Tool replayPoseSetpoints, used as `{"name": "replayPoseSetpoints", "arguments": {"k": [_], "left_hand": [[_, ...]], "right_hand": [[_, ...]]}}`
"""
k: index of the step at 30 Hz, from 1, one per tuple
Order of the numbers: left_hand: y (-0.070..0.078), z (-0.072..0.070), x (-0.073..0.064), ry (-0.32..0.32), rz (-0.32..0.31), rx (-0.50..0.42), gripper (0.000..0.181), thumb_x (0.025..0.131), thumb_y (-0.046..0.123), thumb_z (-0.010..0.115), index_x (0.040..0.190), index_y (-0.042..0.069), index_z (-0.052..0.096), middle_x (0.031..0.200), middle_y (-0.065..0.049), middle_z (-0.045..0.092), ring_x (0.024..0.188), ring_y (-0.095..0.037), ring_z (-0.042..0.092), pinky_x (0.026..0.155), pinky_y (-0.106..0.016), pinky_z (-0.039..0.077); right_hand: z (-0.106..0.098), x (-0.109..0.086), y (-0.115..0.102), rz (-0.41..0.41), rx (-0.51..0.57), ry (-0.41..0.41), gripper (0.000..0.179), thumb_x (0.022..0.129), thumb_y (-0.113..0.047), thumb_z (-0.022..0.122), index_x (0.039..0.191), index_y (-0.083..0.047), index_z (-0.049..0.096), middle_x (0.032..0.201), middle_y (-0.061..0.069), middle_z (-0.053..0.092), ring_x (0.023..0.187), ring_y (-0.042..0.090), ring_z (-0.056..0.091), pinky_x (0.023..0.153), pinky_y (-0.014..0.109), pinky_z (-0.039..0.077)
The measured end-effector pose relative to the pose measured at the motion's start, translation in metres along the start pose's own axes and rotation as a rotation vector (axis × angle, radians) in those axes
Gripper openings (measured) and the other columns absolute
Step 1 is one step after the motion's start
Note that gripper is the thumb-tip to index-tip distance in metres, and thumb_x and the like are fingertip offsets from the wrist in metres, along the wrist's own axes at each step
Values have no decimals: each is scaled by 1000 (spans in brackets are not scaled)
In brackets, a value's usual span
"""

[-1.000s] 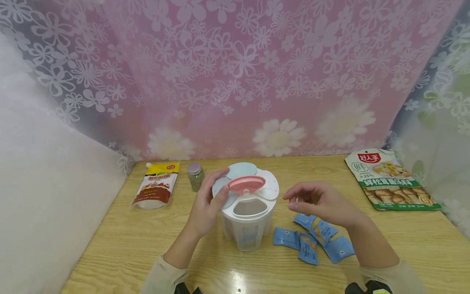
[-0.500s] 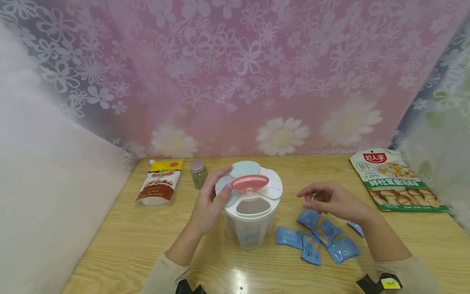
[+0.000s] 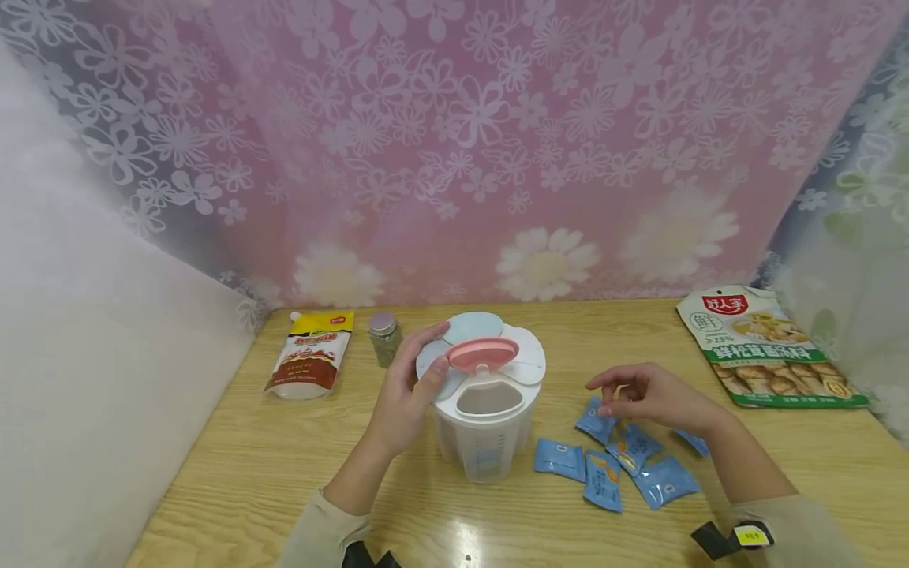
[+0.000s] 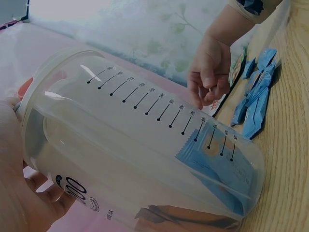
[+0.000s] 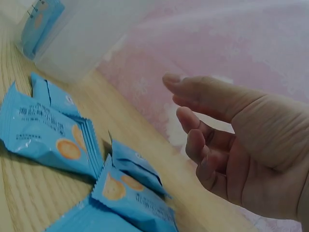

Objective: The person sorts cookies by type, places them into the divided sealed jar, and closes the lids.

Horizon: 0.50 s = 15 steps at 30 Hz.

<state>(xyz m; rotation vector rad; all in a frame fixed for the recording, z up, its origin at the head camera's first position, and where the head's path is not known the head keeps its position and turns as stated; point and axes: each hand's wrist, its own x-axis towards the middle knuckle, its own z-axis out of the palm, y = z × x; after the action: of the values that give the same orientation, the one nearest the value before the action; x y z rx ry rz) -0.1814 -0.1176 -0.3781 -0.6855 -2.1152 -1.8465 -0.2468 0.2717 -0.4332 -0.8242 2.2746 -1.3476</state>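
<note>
Pink floral cloth (image 3: 454,158) hangs behind our wooden table (image 3: 284,473). Our left hand (image 3: 401,398) grips the top of the white-lidded container (image 3: 485,438) standing mid-table; our right hand (image 3: 655,398), fingers loosely curled, hangs near blue packets (image 3: 603,483) beside the container.

"Where could your right hand (image 3: 653,396) pass?"
"Along the desk's (image 3: 604,335) far edge, between the container (image 3: 484,450) and the mushroom pouch (image 3: 770,339)."
"What stood in your way?"
"Blue packets (image 3: 634,450) toward the near edge; the raised pink flap (image 3: 484,355) behind the container's opening (image 3: 488,399)."
</note>
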Motion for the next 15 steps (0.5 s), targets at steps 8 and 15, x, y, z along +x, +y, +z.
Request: {"name": "replayPoseSetpoints", "arguments": {"k": [8, 15], "left_hand": [[0, 1, 0, 8, 0, 7, 42, 103, 20, 52, 144, 8, 49, 146, -12, 45, 132, -24, 45, 106, -19, 42], [-1, 3, -2, -1, -9, -2, 42, 103, 20, 52, 144, 9, 49, 146, -12, 44, 133, -24, 45, 107, -20, 41]], "right_hand": [[0, -1, 17, 56, -86, 6, 43, 89, -20, 76, 126, -2, 64, 98, 11, 64, 63, 14, 57, 60, 27, 51], [0, -5, 30, 114, -124, 5, 47, 85, -22, 80, 126, -6, 65, 97, 11, 58, 62, 8, 46, 57, 26, 45]]}}
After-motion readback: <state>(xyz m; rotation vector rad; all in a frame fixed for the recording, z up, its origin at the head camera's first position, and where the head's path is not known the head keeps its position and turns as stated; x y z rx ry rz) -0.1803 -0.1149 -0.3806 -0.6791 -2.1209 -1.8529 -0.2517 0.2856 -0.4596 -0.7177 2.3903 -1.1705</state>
